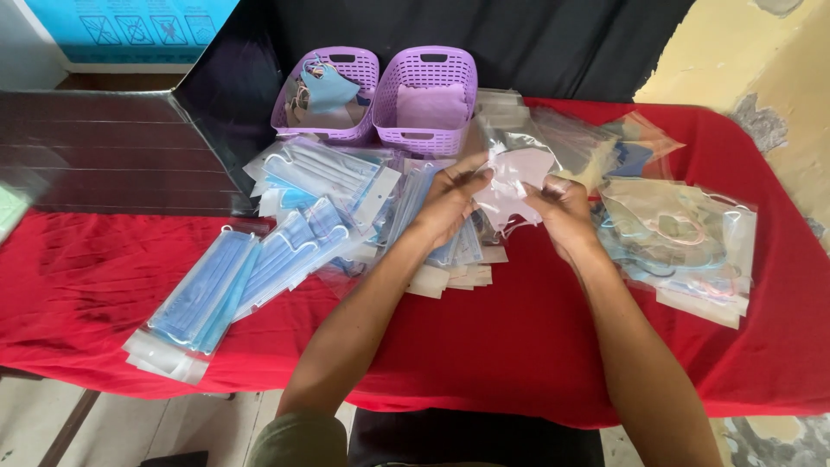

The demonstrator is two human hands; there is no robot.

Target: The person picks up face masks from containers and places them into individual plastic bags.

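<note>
Two bare hands meet over a red-covered table strewn with bagged face masks. At far left, a dark ribbed panel rests along the table's back edge. Next comes a fan of clear sleeves holding blue pleated surgical masks; at least four such sleeves can be made out, though they overlap too much for a firm count. Behind them stand two lilac plastic baskets side by side: the left basket holds a loose blue mask, the right basket a folded lilac one. At centre, the left hand and right hand are each closed in a pinch on opposite edges of one pale pink mask, held just above the heap, fingers curled and thumbs on top. Beneath the wrists lies a small stack of flat white packets. At right, a pile of clear bags holds cup-shaped masks in cream, pink and blue; their number cannot be told. A black cloth hangs behind.
</note>
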